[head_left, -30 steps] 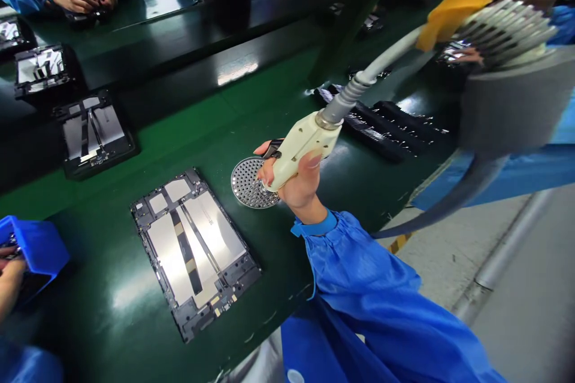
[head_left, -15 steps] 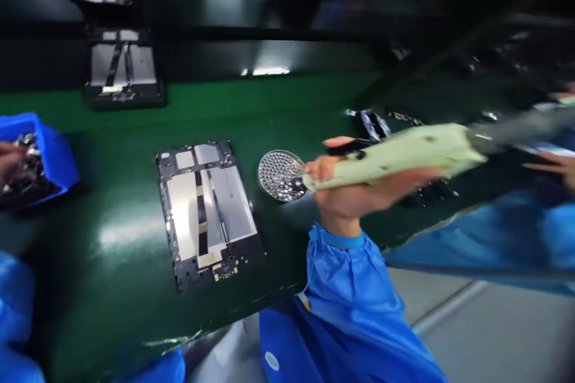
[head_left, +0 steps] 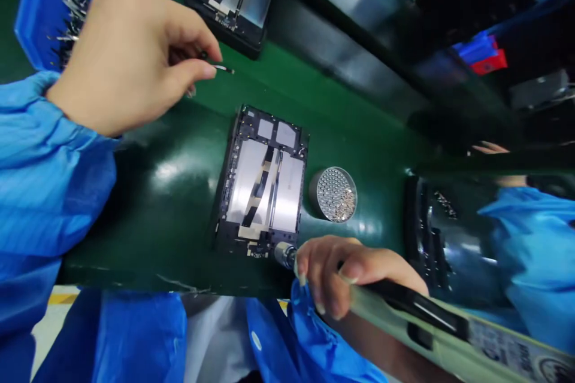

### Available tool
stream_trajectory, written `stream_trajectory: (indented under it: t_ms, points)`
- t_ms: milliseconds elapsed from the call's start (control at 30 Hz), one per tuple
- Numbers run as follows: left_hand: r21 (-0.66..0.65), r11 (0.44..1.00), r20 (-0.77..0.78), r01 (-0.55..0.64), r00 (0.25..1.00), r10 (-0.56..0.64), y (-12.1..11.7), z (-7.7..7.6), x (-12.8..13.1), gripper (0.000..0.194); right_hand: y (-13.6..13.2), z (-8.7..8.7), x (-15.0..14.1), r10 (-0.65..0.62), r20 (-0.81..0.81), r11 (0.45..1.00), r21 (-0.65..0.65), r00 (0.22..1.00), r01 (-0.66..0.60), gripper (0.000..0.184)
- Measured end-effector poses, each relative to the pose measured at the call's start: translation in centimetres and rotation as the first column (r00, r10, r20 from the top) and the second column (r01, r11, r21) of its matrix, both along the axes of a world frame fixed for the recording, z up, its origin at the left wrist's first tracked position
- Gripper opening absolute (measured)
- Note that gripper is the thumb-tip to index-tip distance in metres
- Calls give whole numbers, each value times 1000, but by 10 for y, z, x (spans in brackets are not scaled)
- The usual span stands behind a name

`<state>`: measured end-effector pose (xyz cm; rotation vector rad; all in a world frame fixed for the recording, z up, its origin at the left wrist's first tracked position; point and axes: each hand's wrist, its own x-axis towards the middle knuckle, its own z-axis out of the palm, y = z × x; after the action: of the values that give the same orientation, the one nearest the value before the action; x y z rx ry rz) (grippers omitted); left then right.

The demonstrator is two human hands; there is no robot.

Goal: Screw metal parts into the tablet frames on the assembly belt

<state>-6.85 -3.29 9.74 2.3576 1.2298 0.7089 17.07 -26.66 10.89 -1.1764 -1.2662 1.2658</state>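
My left hand [head_left: 135,54] is closed in a pinch on a small thin strip [head_left: 226,69], dark with a light patch, whose exact kind I cannot make out. It hovers beside a blue bin [head_left: 36,18] of small metal-and-black parts [head_left: 72,18]. My right hand [head_left: 354,272] is wrapped round a pale green electric screwdriver [head_left: 431,329], its silvery nose [head_left: 285,254] by the lower right corner of an opened tablet [head_left: 287,191]. The tablet lies with its inside up, showing silver battery panels and dark ribbon cables. Right of it stands a round holder of screws [head_left: 335,194], with a perforated top.
Another opened tablet [head_left: 251,3] lies farther back on the green bench [head_left: 171,191]. At right, a dark tray [head_left: 422,239] holds small parts, near a co-worker's blue sleeve [head_left: 534,227]. Blue and red bins [head_left: 489,63] stand at the far right.
My left hand has come out of the blue bin with a strip pinched in its fingers. The screwdriver's nose has moved from the screw holder to the tablet's lower corner. The view has turned.
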Motion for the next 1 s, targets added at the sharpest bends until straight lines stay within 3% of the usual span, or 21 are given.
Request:
stream_trajectory:
  t_ms: [100,167,300,400,567,700,800,933,1000]
  points:
    - [-7,999,-39,42,998,-42,-9,2,12,25,9,0,-2,123,-54,990,75,991,-119,31]
    - [-52,997,-78,55,995,-59,-12,-2,18,22,12,-3,0,103,-58,994,42,993,-101,29]
    - [-141,988,-59,66,995,-75,-21,-16,33,23,15,-8,7,200,-85,980,32,976,-198,30]
    - [-177,967,-2,181,983,-184,-35,-31,48,18,15,-8,9,270,-97,963,51,958,-266,33]
    - [-142,887,108,438,898,-426,-66,-52,80,9,11,-6,1,133,-20,991,35,991,-132,31]
    - [-213,815,67,539,840,-539,-86,-60,97,11,10,-8,-8,158,-27,986,52,987,-157,30]
    - [-195,817,45,543,837,-545,-93,-68,97,12,7,-6,-18,-21,-9,998,66,1000,22,27]
    - [-77,840,55,537,843,-535,-95,-79,90,12,4,7,-18,38,-29,985,169,999,-33,29]
    - [-12,851,78,526,848,-523,-94,-81,86,14,4,11,-3,-75,-16,969,233,997,77,26]
